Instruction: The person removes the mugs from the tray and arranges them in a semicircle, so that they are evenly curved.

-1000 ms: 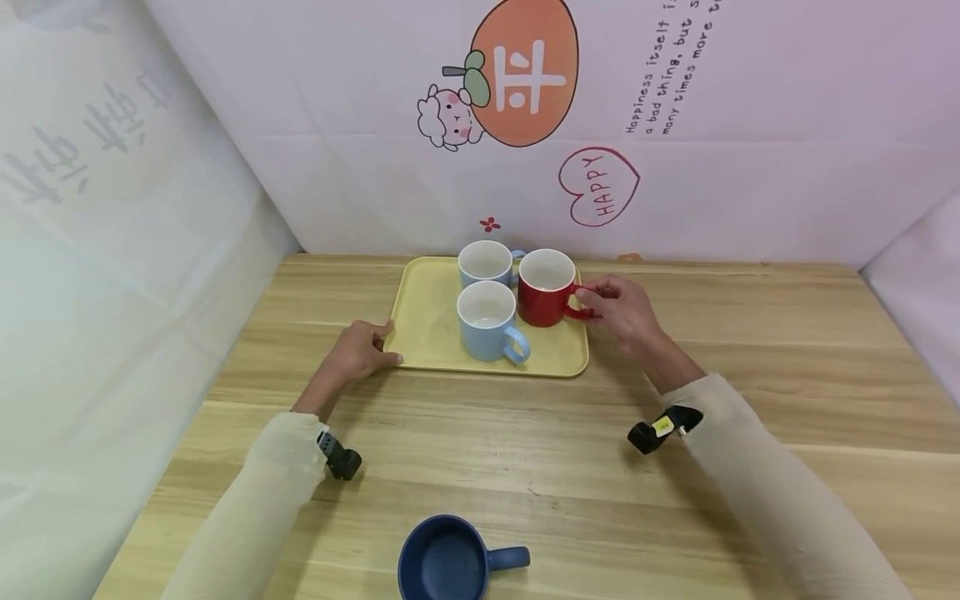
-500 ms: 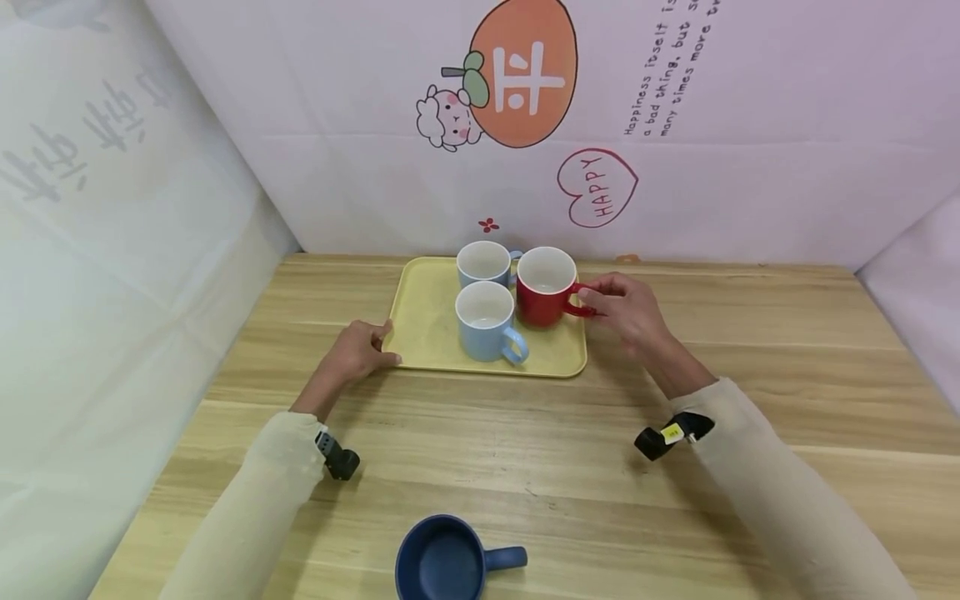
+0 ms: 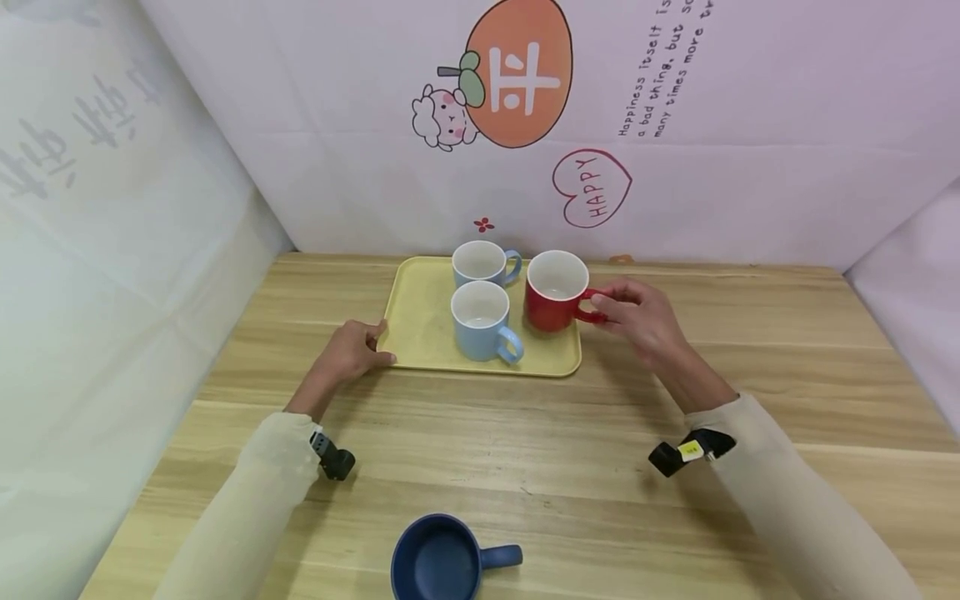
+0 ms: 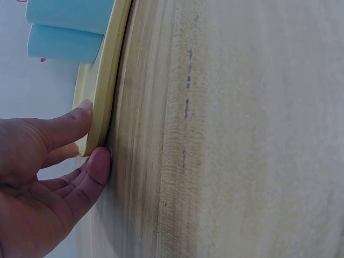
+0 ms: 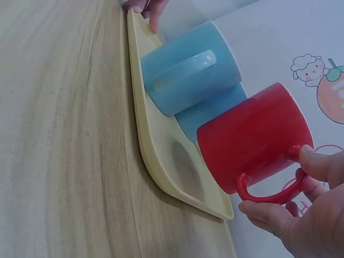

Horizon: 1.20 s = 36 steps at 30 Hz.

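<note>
By its handle, my right hand (image 3: 645, 321) holds a red mug (image 3: 551, 308) with a white inside. The mug is raised a little over the right part of a yellow tray (image 3: 420, 325), and its shadow falls on the tray in the right wrist view. My left hand (image 3: 348, 357) grips the tray's front left corner, thumb on the rim (image 4: 105, 97) and fingers at the corner. Two light blue mugs stand on the tray: one in front (image 3: 480, 329), its handle pointing to the front right, and another behind (image 3: 480, 262), partly hidden by it.
A dark blue mug (image 3: 438, 558) stands near the front of the wooden table (image 3: 525, 450), its handle pointing right and its base cut off by the frame. A white printed cloth wall (image 3: 360, 133) rises directly behind the tray.
My right hand has moved slightly right with the red mug, which now sits apart from the light blue mugs and uncovers the rear one's handle. The left hand keeps its place on the tray.
</note>
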Tool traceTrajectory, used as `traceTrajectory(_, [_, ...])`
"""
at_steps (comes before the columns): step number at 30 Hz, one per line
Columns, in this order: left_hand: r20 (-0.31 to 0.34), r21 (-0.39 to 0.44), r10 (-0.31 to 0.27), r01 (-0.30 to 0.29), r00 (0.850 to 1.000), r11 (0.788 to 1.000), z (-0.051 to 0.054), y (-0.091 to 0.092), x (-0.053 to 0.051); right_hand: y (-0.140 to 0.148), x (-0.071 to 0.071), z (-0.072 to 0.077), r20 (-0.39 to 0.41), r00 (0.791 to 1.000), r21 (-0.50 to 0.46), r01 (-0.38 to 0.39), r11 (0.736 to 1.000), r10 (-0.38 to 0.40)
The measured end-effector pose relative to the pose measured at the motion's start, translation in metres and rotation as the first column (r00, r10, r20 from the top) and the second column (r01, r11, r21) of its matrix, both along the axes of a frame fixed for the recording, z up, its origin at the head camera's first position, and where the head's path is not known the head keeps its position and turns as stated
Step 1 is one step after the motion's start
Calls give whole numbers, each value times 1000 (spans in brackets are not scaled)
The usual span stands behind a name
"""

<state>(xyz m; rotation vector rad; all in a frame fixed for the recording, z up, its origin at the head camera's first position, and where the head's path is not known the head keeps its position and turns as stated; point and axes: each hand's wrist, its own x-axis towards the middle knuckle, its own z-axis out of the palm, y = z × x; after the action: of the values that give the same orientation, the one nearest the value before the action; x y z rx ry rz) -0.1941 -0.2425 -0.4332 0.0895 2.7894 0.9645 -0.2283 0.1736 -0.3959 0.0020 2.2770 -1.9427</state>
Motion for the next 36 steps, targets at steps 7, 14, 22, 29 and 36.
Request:
traceTrajectory(7, [11,6,17,-17,1000,1000,-2,0,0,9,13,3,-3,1000,36,-29,999,29])
traceTrajectory(14, [10,16,10,-10,1000,1000,-2,0,1,19,25,5,48,997,29,-67,997,66])
traceTrajectory(22, [1,9,-4,4,1000,1000,-2,1,1,29,35,2,69,994,14,-84,996,83])
traceTrajectory(29, [-11,21,-13,14,1000,1000,-5,2,-1,38,50,3,109,990,10,-87,996,86])
traceTrajectory(36, [-9,20,-5,5,1000,1000,-4,-1,0,37,65,3,116,987,8,-110,994,109])
